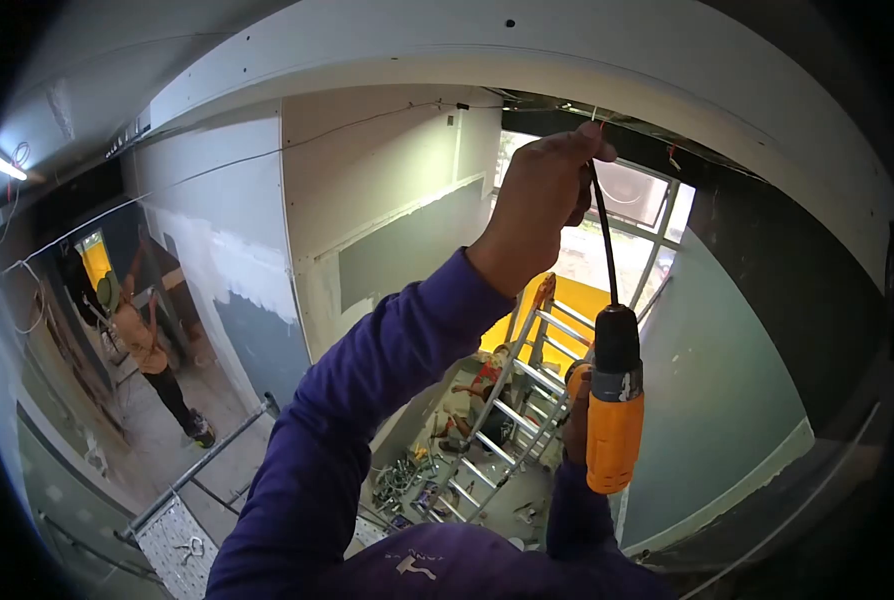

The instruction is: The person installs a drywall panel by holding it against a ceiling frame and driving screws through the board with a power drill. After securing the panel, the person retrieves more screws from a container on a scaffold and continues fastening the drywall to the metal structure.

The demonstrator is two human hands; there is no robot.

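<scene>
An orange and black power drill (pixel 615 425) points upward right of centre. My right hand (pixel 575 415) is wrapped round its grip, mostly behind the body. From the chuck a black cable or rod (pixel 604 230) runs up to my left hand (pixel 552 190). The fingers of my left hand pinch its upper end, just below the edge of the white ceiling panel (pixel 417 75). Thin wires show above the fingertips. Purple sleeves cover both arms.
Below stands an aluminium ladder (pixel 507 410), near cables (pixel 402 480) heaped on the floor. A person in a red top (pixel 487 375) is low behind it. Another person (pixel 137 335) stands at the left. Scaffold rails (pixel 202 465) and a perforated platform (pixel 177 545) lie lower left.
</scene>
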